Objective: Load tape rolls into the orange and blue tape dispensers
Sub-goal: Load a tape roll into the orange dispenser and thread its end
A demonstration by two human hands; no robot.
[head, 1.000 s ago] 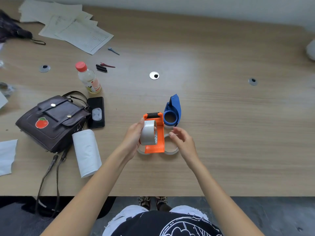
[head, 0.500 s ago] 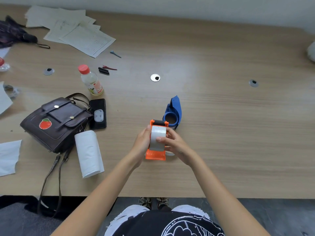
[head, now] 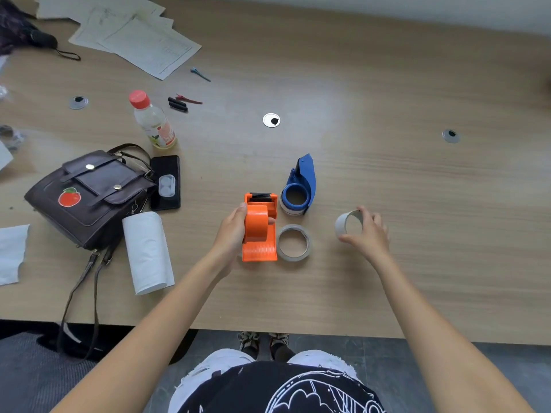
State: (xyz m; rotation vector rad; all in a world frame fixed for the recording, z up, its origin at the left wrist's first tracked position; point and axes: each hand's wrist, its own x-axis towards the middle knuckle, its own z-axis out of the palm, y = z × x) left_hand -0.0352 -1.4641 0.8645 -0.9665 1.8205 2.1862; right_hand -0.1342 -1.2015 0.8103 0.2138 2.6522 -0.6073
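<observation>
The orange tape dispenser (head: 260, 231) sits near the table's front middle, and my left hand (head: 234, 231) grips its left side with the thumb on top. Its hub is bare orange. My right hand (head: 368, 234) is off to the right and holds a thin grey ring (head: 347, 223), a tape roll or core, just above the table. Another tape roll (head: 293, 242) lies flat right beside the orange dispenser. The blue tape dispenser (head: 299, 186) lies behind it, on top of a roll.
A brown bag (head: 89, 192), a black phone (head: 165, 183), a white paper roll (head: 147, 251) and a red-capped bottle (head: 152, 120) fill the left side. Papers (head: 134, 34) lie at the back left. The table edge (head: 268, 330) runs near me.
My right hand has taken the grey ring off the orange dispenser and carried it to the right. My left hand has kept hold of the dispenser, whose orange hub now shows.
</observation>
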